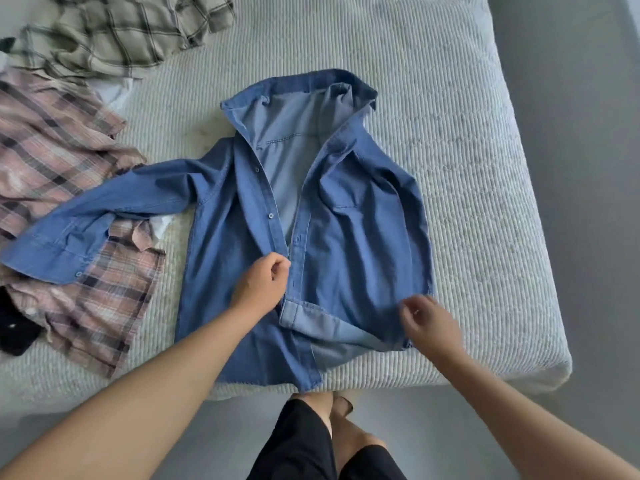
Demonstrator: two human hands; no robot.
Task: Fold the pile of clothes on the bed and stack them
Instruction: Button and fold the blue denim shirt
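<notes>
Your left hand (260, 285) fingers are pinching the denim shirt (242, 237) placket; right hand (427, 318) fingers are curling blurred, grip unclear. Left of them, plaid shirts (69, 188) are lying unfolded; nothing stacked.

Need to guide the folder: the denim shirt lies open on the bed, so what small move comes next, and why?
Probably pull the plackets together: the left hand pinches the button placket, the denim shirt still gapes open, and its right hem is flipped up near the right hand.
</notes>
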